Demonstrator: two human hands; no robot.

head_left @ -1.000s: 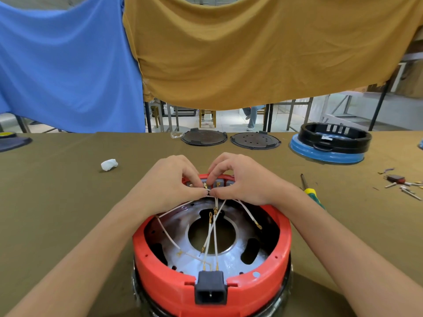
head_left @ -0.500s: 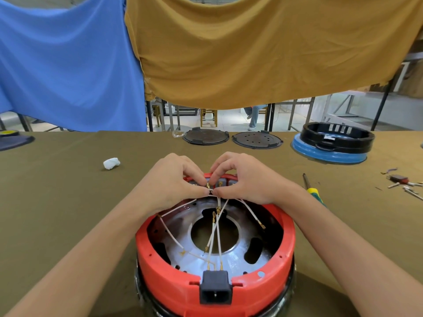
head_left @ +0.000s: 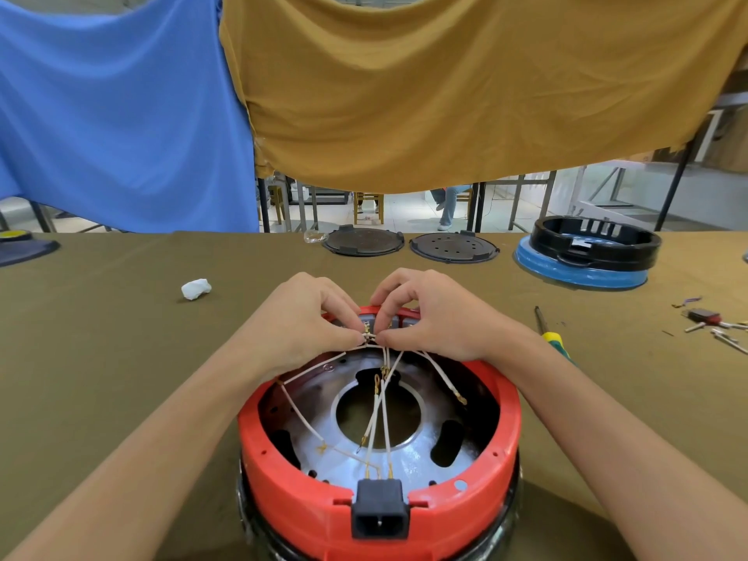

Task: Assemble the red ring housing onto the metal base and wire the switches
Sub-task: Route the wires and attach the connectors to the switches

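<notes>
Head view shows me at the wiring step: the red ring housing (head_left: pixel 477 475) already sits on the metal base (head_left: pixel 413 459), right in front of me on the bench (head_left: pixel 101 358). At its far rim my left hand (head_left: pixel 299 325) and right hand (head_left: pixel 437 317) meet, the fingers (head_left: pixel 356 338) of both clamped together on 1 small terminal at the end of a white wire (head_left: pixel 319 364), up against the switches (head_left: pixel 366 319). Several other white leads hang loose across the base, their brass ends free. I judge the next move needs a straight, steady push onto the tab, then picking up another loose lead. No brand, label or writing is readable anywhere, not even on the black power socket (head_left: pixel 378 514).
</notes>
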